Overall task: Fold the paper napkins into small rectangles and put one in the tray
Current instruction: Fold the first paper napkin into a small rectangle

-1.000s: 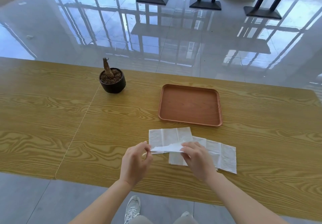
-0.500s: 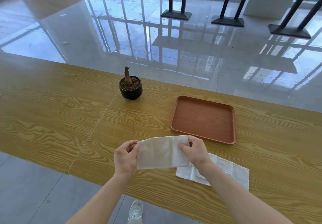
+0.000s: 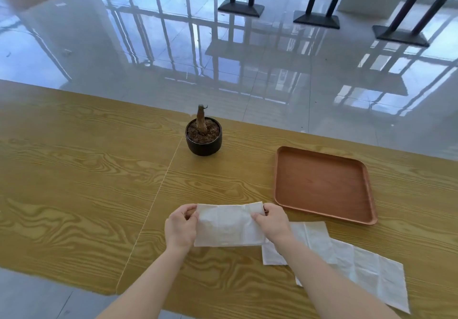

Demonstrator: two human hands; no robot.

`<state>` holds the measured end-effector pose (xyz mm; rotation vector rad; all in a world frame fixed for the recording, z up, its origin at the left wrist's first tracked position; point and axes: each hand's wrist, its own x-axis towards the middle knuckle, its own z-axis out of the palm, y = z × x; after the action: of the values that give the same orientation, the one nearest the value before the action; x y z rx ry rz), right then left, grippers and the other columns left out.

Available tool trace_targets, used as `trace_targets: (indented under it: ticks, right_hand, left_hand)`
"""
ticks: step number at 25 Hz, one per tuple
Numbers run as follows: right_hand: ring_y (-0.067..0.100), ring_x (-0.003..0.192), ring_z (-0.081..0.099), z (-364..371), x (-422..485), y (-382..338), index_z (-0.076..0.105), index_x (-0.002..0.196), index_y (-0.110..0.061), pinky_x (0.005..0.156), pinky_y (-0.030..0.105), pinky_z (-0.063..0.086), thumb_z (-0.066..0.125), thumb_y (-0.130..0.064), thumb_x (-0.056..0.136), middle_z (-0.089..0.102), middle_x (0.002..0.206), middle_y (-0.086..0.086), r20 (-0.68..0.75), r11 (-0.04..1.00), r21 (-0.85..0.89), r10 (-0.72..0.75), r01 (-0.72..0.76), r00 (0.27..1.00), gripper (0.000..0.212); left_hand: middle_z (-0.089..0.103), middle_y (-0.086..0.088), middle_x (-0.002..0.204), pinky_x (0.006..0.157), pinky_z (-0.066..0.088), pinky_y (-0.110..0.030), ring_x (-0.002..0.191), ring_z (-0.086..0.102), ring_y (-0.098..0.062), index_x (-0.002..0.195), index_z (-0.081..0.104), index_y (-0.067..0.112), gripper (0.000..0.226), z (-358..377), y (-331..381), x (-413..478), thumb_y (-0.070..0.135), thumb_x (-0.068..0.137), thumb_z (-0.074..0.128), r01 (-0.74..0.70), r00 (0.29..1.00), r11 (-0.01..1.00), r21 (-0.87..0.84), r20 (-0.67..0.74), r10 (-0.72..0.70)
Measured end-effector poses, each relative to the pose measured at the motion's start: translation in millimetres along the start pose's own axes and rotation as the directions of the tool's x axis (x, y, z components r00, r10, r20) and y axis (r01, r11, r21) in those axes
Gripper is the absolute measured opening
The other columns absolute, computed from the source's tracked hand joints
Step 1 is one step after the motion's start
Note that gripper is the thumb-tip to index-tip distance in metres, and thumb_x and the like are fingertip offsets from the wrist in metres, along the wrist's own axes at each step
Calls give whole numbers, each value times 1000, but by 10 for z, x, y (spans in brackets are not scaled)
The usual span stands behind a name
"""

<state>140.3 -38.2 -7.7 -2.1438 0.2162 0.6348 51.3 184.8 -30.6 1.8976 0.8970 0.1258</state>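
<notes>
A white paper napkin (image 3: pixel 229 225) hangs above the table as a wide rectangle. My left hand (image 3: pixel 180 227) pinches its upper left corner and my right hand (image 3: pixel 272 222) pinches its upper right corner. Another white napkin (image 3: pixel 347 261) lies flat on the table at the right, partly under my right forearm. The brown tray (image 3: pixel 322 183), with nothing in it, sits just beyond my right hand.
A small black pot (image 3: pixel 203 138) with a bare stem stands at the far side of the wooden table (image 3: pixel 74 182). The table's near edge runs close to my arms. Beyond lie a glossy floor and black table bases (image 3: pixel 241 7).
The napkin was lifted off the table and spread upright between both hands. The view has shifted, so the tray and pot now appear further right.
</notes>
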Motion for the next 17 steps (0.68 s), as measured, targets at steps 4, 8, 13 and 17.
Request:
trace_targets:
  ticks: [4, 8, 13, 17]
  right_hand:
    - [14, 58, 46, 111, 74, -60, 46, 59, -21, 56, 32, 34, 67, -26, 86, 49, 59, -8, -15, 995, -101, 2, -3, 1000, 34]
    - [13, 55, 43, 95, 96, -49, 41, 58, -19, 54, 32, 32, 68, -31, 85, 45, 56, -8, -57, 980, -197, -16, 5, 998, 40]
    - [17, 62, 56, 65, 79, -41, 58, 67, -12, 60, 38, 47, 70, -30, 85, 58, 63, -4, -27, 975, -218, -40, 33, 999, 28]
    - [21, 66, 69, 89, -10, -159, 68, 75, -18, 64, 41, 62, 72, -37, 87, 70, 71, -1, 37, 996, -61, -66, 68, 997, 22]
  left_hand:
    - [62, 1, 108, 80, 51, -35, 99, 59, -18, 123, 64, 19, 34, -63, -58, 114, 26, 90, 69, -152, 988, 946, 287, 30, 150]
    - [46, -14, 146, 109, 39, -52, 139, 40, -34, 134, 55, 20, 44, -20, -356, -23, 28, 91, 63, -501, 859, 642, 580, 245, 449]
    - [8, -8, 166, 121, -2, -52, 153, -4, -25, 154, 22, 29, 59, 105, -631, -100, 50, 100, 32, -502, 862, 540, 675, 340, 376]
    - [9, -7, 166, 120, 2, -53, 153, -2, -24, 154, 22, 29, 61, 118, -649, -104, 54, 99, 26, -490, 869, 532, 691, 340, 359]
